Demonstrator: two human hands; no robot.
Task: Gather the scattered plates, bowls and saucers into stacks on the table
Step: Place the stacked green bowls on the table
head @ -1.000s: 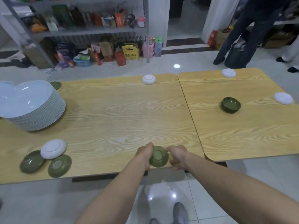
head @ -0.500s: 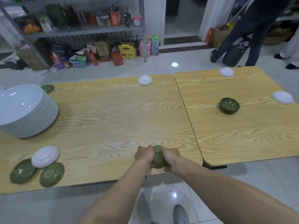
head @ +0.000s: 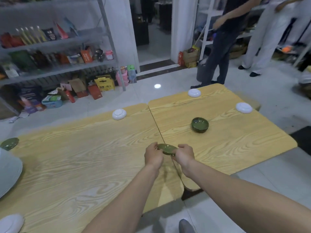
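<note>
Clock: read it from the green saucer (head: 167, 149) in your hands, with 12 pointing away from you.
Green saucer: you hold it right way up, slightly tilted, above the seam where the left table (head: 80, 165) meets the right table (head: 235, 145).
Left hand (head: 154, 156): your fingers are curled onto the saucer's rim at its 9 o'clock side, pinching it.
Right hand (head: 184, 156): it pinches the rim at the 3 o'clock side, thumb on top.
Green bowl (head: 200, 124): upright on the right table at 2 o'clock, apart from everything else.
First white dish (head: 119, 114): upside down at 10 o'clock, near the left table's far edge.
Second white dish (head: 194, 93): upside down at 1 o'clock, at the right table's far edge.
Third white dish (head: 244, 107): upside down at 2 o'clock, beyond the bowl.
Other green saucer (head: 9, 143): at 9 o'clock, on the left table's far corner.
Plate stack (head: 8, 175): between 8 and 9 o'clock, cut off by the frame.
Fourth white dish (head: 10, 223): at 8 o'clock, partly out of frame.
Background: shelving (head: 58, 44) at 11 o'clock; a person (head: 223, 39) stands at 1 o'clock.
</note>
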